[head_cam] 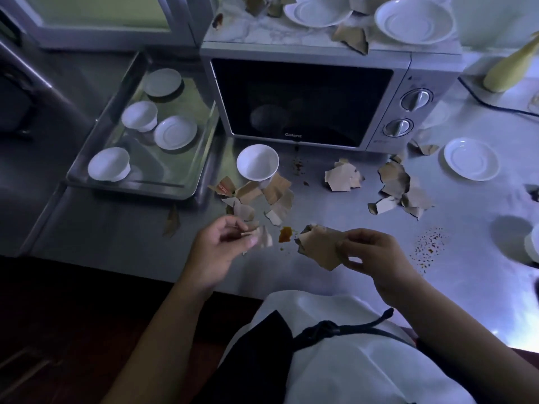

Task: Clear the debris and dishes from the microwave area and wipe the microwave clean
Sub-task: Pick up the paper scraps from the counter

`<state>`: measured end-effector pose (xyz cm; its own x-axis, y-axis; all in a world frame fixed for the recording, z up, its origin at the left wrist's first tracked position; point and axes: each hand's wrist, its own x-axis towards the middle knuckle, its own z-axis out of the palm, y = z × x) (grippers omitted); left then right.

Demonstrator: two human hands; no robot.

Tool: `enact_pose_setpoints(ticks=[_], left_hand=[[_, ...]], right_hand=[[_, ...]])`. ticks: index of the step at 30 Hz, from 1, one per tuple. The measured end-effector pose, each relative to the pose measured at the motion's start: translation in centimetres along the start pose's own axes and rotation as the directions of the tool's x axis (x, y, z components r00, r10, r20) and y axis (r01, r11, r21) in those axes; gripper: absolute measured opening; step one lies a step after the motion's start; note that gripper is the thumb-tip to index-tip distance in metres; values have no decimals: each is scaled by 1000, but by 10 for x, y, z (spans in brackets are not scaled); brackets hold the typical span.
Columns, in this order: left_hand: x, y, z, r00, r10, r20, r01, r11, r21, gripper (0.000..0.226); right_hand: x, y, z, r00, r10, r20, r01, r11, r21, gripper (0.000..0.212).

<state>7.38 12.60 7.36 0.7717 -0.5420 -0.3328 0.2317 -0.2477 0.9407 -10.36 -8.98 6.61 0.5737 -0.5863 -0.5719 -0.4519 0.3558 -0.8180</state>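
Observation:
A silver microwave (315, 100) stands on the steel counter (335, 199) with its door closed. Torn brown cardboard scraps (262, 196) lie in front of it, with more scraps (399, 188) to the right. My right hand (370, 252) pinches a large brown cardboard piece (318, 246) above the counter's front edge. My left hand (221, 243) pinches a small pale scrap (264, 236) beside it. A white bowl (257, 162) stands in front of the microwave. White saucers (414, 20) and scraps lie on the microwave's top.
A metal tray (186, 189) at the left holds white cups and saucers. Another saucer (471, 158) lies right of the microwave. An orange sauce blob (285, 234) and red-brown specks (428, 247) stain the counter. A black cable (495, 106) runs behind at the right.

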Motion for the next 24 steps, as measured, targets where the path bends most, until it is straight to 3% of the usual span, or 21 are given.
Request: enact_pose_setpoints(ticks=[3, 5, 9, 14, 18, 24], left_hand=[[-24, 27, 34, 981, 17, 194, -28, 998, 55, 32], [-32, 29, 56, 974, 24, 226, -59, 987, 149, 29], [-37, 23, 81, 996, 65, 60, -80, 945, 316, 19], [-40, 15, 96, 982, 101, -157, -50, 951, 304, 17], [-45, 9, 110, 970, 110, -215, -51, 963, 263, 22], [-54, -4, 122, 937, 147, -317, -25, 933, 359, 21]], right_hand=[[2, -1, 5, 998, 15, 62, -18, 999, 51, 7], [3, -1, 7, 995, 11, 101, -23, 992, 121, 9], [2, 1, 9, 988, -4, 156, -36, 966, 256, 9], [1, 11, 6, 969, 6, 247, -102, 921, 377, 7], [1, 21, -2, 948, -12, 319, -136, 890, 435, 12], [2, 29, -15, 894, -10, 447, -191, 896, 401, 12]])
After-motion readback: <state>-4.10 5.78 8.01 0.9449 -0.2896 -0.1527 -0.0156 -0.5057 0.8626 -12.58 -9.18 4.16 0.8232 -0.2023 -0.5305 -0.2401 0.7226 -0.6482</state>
